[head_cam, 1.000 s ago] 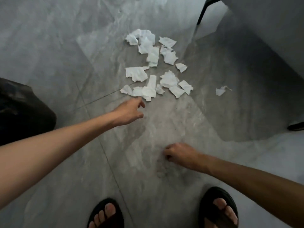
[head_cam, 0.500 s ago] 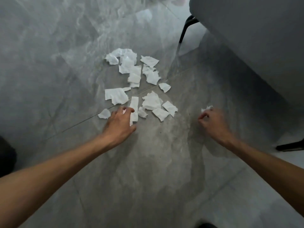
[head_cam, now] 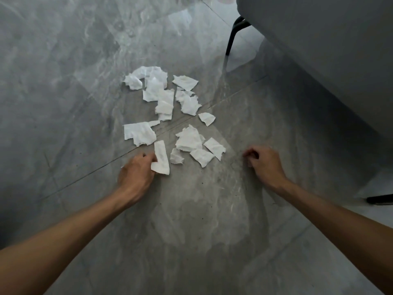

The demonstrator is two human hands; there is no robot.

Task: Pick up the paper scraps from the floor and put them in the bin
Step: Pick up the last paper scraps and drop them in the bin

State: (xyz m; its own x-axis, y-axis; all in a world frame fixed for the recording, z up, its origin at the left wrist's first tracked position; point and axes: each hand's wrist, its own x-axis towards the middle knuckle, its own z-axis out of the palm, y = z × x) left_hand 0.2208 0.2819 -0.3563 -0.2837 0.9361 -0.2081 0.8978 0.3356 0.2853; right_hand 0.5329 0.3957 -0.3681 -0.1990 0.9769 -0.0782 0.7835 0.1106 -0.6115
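Note:
Several torn white paper scraps (head_cam: 161,99) lie scattered on the grey tiled floor (head_cam: 202,209) in front of me. My left hand (head_cam: 136,174) is at the near left edge of the pile, its fingers pinched on a long white paper strip (head_cam: 161,158) whose far end still points into the pile. My right hand (head_cam: 264,162) is curled into a fist to the right of the pile. The lone scrap that lay there is gone from the floor and is hidden in the fist. The bin is out of view.
A grey upholstered seat (head_cam: 319,50) overhangs the upper right. One of its black legs (head_cam: 234,33) stands behind the pile and another black leg (head_cam: 380,199) lies low at the right edge.
My left hand has closed on the long strip and on the small scrap at the pile's left. My right hand has closed over the lone scrap and pulled back. The view has moved closer.

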